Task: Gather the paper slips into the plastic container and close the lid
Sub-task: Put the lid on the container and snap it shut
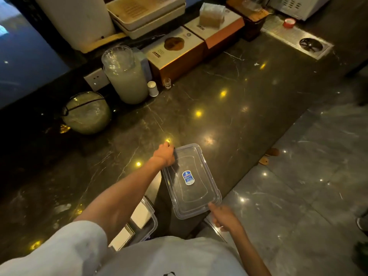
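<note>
A clear plastic lid (pixel 191 182) with a blue oval sticker hangs over the near edge of the dark marble counter (pixel 229 108). My left hand (pixel 164 155) grips the lid's far left corner. My right hand (pixel 224 217) touches its near right corner with a finger, and I cannot see whether it grips. The clear plastic container (pixel 148 218) sits lower, under my left forearm, with white paper slips (pixel 140 216) stacked inside; much of it is hidden by the arm and my shirt.
Along the counter's back stand a tall jar of cloudy liquid (pixel 127 78), a round glass jar (pixel 85 112), a small white shaker (pixel 153 88), a shot glass (pixel 167 83) and orange-and-white boxes (pixel 179 54). Grey tiled floor (pixel 308 186) lies to the right.
</note>
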The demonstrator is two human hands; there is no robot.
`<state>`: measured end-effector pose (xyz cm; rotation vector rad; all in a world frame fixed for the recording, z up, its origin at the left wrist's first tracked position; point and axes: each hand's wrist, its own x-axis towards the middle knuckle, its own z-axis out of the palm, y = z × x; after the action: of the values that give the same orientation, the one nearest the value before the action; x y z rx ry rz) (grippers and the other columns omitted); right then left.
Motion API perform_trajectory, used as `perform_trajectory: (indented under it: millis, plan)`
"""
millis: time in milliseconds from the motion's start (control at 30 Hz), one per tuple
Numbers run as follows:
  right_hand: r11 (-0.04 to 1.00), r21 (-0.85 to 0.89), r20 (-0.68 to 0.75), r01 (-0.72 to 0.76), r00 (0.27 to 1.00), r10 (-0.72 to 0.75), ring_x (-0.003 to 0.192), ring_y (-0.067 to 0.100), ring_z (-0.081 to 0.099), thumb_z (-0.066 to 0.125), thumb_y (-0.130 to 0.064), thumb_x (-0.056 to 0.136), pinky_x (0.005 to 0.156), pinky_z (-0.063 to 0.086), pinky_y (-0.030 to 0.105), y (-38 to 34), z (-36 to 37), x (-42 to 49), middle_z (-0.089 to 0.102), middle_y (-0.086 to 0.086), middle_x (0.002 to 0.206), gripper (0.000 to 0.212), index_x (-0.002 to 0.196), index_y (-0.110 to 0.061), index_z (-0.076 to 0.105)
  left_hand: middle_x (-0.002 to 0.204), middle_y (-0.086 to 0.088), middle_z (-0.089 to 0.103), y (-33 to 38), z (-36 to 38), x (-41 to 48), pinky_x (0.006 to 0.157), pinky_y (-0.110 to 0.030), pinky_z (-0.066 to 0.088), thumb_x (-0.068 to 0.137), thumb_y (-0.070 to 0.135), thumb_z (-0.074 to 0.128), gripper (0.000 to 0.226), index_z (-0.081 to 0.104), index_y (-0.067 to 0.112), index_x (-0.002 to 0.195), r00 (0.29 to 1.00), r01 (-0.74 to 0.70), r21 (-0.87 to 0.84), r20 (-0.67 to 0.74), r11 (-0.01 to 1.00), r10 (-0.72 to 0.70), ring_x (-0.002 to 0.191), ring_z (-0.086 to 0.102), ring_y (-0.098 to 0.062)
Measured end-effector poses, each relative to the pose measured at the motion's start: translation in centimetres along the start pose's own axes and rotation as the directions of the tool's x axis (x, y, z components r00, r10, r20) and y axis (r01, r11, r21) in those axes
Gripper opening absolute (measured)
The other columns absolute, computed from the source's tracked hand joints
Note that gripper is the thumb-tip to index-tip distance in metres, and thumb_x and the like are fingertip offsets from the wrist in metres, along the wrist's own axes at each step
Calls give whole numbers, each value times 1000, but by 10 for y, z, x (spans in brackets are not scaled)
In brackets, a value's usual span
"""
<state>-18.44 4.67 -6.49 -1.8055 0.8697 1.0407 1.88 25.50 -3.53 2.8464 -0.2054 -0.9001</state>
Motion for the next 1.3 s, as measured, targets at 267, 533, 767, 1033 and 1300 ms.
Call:
perform_trajectory:
  millis: [267,533,767,1033,1300]
  plan:
    - [990,109,-11,90,996,-89,43,12,38,52,-25,99,44,29,21,8,15,6,46,3,52,43,57,-20,44,138,-20,45,2,2,-11,110,-47,40,94,20,51,43,54,2,133,997,71,-116,7,991,-70,130,42,-37]
    - [965,111,-217,237,954,-209,58,18,41,51,-19,99,59,35,30,-10,-7,-17,43,7,58,44,56,-14,43,134,-17,51,3,-21,-30,104,-48,38,99,29,48,35,58,9,126,966,98,-190,-218,977,-140,126,46,-36]
    - [861,302,-294,410,899,-325,66,21,60,60,-9,94,76,54,45,-85,2,-34,61,10,72,18,77,-7,56,126,-20,54,-61,-49,-96,100,-47,42,96,32,61,37,57,3,118,863,127,-433,-395,893,-314,119,50,-38]
    - [753,-43,-66,656,751,-658,70,9,61,70,-15,86,60,53,14,-176,92,-51,64,1,85,24,106,-17,56,126,-21,62,-195,9,-248,98,-41,50,91,25,60,44,58,7,131,663,307,-779,-237,546,-710,113,61,-36]
    - [621,-289,185,728,679,-711,84,9,66,69,-22,89,74,55,27,-157,159,-65,71,-1,99,34,121,-12,65,115,-18,61,-187,117,-340,62,-22,45,95,19,63,31,58,3,121,404,278,-950,-16,139,-914,81,56,-16]
